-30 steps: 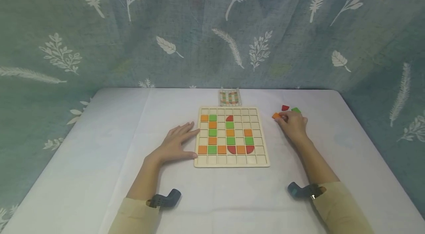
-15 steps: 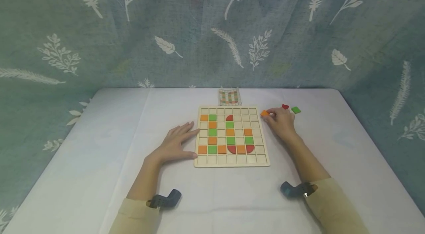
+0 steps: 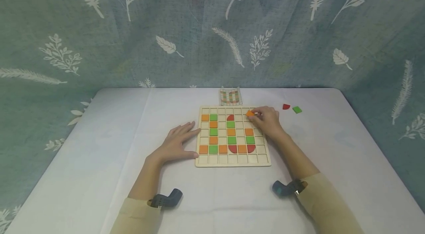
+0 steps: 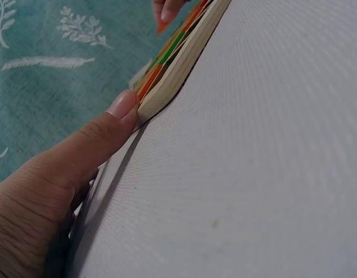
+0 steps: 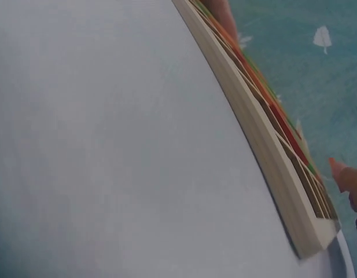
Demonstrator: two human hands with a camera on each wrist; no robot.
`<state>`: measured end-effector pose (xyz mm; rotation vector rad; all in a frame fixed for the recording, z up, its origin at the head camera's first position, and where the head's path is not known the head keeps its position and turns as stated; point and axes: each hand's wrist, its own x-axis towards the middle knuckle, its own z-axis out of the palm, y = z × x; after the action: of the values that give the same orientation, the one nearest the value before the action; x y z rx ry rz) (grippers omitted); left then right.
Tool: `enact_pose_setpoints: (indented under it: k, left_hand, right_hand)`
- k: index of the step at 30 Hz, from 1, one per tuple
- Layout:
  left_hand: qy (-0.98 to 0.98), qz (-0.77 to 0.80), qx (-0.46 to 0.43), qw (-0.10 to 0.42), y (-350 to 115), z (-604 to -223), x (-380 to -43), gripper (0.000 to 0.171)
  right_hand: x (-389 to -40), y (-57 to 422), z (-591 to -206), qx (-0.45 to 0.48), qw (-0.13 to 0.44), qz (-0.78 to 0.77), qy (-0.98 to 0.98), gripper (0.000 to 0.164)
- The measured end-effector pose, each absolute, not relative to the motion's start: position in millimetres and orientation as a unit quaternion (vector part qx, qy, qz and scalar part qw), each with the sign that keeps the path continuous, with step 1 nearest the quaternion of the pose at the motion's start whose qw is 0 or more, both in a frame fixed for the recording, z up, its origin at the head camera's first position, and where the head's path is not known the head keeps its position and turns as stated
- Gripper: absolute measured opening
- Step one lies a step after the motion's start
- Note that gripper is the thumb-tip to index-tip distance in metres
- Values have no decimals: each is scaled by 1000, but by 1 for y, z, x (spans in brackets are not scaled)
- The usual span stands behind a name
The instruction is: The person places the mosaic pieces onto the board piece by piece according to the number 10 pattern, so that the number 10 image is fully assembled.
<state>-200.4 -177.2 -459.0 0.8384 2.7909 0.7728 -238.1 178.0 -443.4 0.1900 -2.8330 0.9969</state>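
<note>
A pale wooden grid board lies on the table, with orange and green square tiles and red quarter-round tiles in some of its cells. My right hand pinches an orange square tile between thumb and fingers over the board's upper right part. Spread fingers of my left hand rest along the board's left edge. In the left wrist view the left thumb touches the board's corner. Only the fingertips of the right hand show in the right wrist view, beyond the board's end.
Behind the board lies a small pattern card. A red quarter-round tile and a green square tile lie on the white table to the right. A leaf-printed cloth hangs behind.
My right hand has carried the orange tile leftward from near the loose tiles to above the board's upper right. The left hand stays at the board's left edge.
</note>
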Motion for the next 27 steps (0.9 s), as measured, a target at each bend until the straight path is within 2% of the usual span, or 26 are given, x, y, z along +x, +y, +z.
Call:
enact_pose_setpoints:
  k: [16,27]
  left_hand:
    - [927,251,271,70,-177,-459,-200,90]
    - [926,250,274,71,-178,-461,-202,90]
  right_hand:
    - [-246,158,-442,127,12,326,-937,31]
    - [-255,157,-444,120,-16,324,-938,30]
